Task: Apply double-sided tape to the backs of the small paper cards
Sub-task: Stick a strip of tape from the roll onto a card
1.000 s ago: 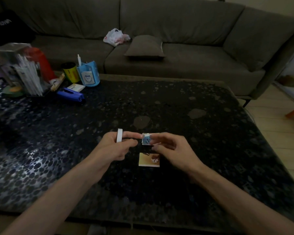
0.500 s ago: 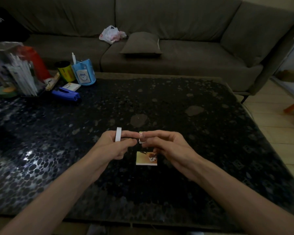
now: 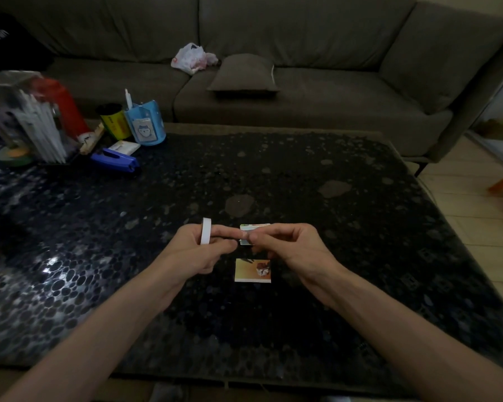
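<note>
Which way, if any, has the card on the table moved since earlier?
No. The card stays equally far from the pale stain; only the view shifted.

Over the black pebble-patterned glass table (image 3: 317, 181), the left hand (image 3: 190, 252) holds a thin white ring of double-sided tape (image 3: 206, 235) upright at its knuckles. Its forefinger stretches out to meet the right hand (image 3: 292, 248), which pinches a small white-edged paper card (image 3: 248, 231). Just below the hands, a small orange picture card (image 3: 251, 271) lies flat on the table. Far left sit a blue stapler (image 3: 115, 161) and a light blue pen cup (image 3: 146, 126).
</note>
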`<act>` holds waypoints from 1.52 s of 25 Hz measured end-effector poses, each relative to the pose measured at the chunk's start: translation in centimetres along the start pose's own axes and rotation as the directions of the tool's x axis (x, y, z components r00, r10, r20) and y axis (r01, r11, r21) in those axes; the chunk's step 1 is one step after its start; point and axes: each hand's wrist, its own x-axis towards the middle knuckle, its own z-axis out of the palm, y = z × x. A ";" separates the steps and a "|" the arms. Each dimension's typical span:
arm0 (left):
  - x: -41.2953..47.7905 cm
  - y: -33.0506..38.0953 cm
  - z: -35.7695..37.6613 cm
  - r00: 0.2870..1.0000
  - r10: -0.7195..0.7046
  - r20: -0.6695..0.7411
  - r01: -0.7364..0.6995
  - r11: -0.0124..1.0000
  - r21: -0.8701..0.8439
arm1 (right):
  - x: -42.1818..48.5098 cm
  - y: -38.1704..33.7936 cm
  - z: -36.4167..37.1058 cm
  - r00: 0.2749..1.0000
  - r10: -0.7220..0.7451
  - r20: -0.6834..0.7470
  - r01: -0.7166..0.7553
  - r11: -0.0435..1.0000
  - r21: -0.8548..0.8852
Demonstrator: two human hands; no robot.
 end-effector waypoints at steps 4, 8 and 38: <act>0.0 0.3 0.2 1.000 0.022 0.012 -0.023 0.999 0.037 | 0.1 0.0 0.1 0.998 -0.023 -0.054 0.020 0.998 -0.057; 0.2 0.4 0.4 0.999 0.004 0.053 -0.007 0.999 0.051 | 0.6 0.2 0.3 0.991 -0.011 -0.132 -0.006 0.991 -0.132; -0.7 -6.5 -3.0 0.890 0.178 0.419 -0.446 0.164 0.880 | 0.7 1.0 0.1 0.868 0.483 -0.119 -0.497 0.845 -0.199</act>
